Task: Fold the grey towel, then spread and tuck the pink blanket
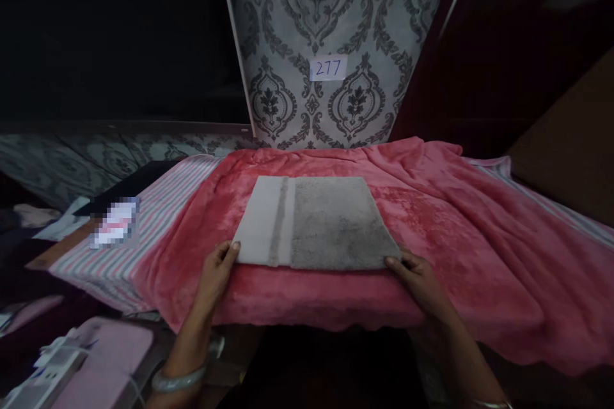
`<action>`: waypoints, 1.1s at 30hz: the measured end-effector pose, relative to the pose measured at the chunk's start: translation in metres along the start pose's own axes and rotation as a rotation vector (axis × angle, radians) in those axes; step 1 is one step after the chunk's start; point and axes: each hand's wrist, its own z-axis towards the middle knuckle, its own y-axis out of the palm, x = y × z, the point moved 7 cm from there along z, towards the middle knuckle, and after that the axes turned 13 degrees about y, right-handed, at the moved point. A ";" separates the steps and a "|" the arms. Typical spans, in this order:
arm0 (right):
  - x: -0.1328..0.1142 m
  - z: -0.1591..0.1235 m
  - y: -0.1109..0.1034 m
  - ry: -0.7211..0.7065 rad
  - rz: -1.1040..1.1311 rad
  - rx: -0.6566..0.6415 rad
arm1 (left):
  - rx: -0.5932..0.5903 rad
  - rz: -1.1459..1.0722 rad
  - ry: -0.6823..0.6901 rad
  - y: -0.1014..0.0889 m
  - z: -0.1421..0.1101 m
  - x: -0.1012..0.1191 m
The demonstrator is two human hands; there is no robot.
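Observation:
A folded grey towel [316,220] with a lighter band along its left side lies flat on a pink fleece blanket [455,230]. My left hand [217,268] pinches the towel's near left corner, thumb on top. My right hand [416,275] grips the near right corner, fingers partly tucked under the edge. Both wrists carry bangles.
The blanket covers a striped sheet [158,211] on a raised surface against a patterned wall with a paper tag reading 277 [328,68]. A pink and white object [81,358] sits low at the left. Dark furniture stands to the right.

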 end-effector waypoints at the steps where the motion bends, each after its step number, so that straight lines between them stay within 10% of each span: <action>1: -0.001 -0.001 0.000 -0.006 -0.003 -0.016 | -0.024 0.000 0.006 0.000 0.000 0.000; 25: 0.004 0.008 -0.002 0.191 0.144 0.030 | 0.037 -0.108 -0.126 0.003 0.000 0.000; 33: -0.001 0.054 -0.007 0.247 0.201 -0.102 | -0.170 0.099 -0.091 0.008 0.046 0.007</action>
